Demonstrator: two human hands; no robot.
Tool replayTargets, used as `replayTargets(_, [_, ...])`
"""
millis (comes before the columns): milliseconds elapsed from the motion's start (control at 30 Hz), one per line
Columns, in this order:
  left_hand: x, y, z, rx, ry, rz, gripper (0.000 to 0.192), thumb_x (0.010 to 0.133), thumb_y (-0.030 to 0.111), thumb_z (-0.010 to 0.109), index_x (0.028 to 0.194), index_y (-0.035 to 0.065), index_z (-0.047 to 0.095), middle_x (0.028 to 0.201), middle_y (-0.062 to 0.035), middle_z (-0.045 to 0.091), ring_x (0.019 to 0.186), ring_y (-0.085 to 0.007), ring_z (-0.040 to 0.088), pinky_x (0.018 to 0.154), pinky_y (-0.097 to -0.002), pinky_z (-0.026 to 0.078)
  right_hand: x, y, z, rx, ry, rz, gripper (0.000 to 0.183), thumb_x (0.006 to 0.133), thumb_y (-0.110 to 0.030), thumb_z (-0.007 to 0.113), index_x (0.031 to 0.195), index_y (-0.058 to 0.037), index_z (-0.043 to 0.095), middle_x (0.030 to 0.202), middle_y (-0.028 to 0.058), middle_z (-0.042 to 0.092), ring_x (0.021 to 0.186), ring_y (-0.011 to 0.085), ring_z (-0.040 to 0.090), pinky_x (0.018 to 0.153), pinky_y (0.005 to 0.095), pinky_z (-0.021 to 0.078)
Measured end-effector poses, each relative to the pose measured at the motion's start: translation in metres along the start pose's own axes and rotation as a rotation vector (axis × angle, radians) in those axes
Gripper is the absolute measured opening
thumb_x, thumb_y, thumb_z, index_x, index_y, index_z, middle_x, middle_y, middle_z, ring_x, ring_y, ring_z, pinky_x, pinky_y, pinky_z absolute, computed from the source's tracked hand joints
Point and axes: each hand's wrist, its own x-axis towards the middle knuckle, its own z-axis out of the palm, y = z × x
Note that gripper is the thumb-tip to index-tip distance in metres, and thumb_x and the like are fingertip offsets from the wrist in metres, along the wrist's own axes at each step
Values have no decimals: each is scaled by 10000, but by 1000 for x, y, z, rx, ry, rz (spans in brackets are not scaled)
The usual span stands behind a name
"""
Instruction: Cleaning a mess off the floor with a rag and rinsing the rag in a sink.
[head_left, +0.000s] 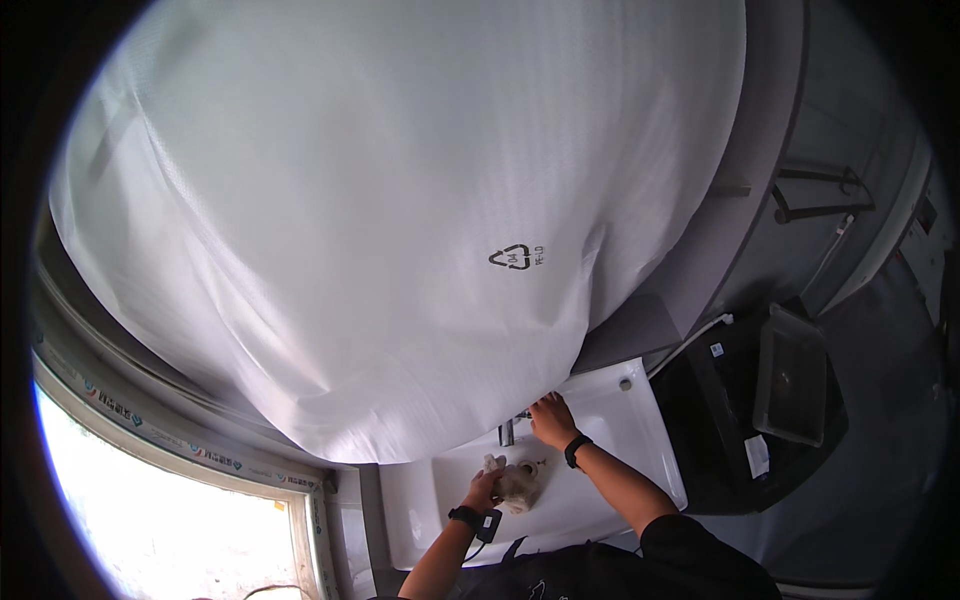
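A pale, crumpled cloth is gripped in my left hand over the basin of a white ceramic sink. The drain shows just behind the cloth. My right hand reaches up to the faucet's handle area, its fingertips partly hidden by hanging plastic sheeting. Below the handle, the chrome faucet spout points down at the basin. Whether water runs from it I cannot tell.
White plastic foam sheeting covers the wall above the sink. A bright window is at lower left. To the right stands a dark toilet-like fixture carrying a translucent plastic bin. A dark rail is wall-mounted.
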Motion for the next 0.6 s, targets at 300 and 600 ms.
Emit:
replayTargets(300, [99, -36, -85, 1007, -181, 497, 706, 512, 105, 817, 1175, 102, 574, 1029, -150, 579, 942, -344, 604, 815, -409, 524, 1, 3, 16, 169, 19, 10, 516, 707, -12, 638, 1201, 7, 492, 1264, 188, 493, 1205, 371, 442, 1030, 445, 373])
replayTargets(600, [115, -20, -88, 1119, -312, 962, 604, 549, 141, 812, 1111, 83, 600, 1018, -160, 623, 952, -306, 618, 804, -375, 517, -29, -25, 23, 334, 92, 194, 283, 750, -57, 609, 1028, -66, 557, 996, 120, 613, 912, 350, 593, 766, 439, 478])
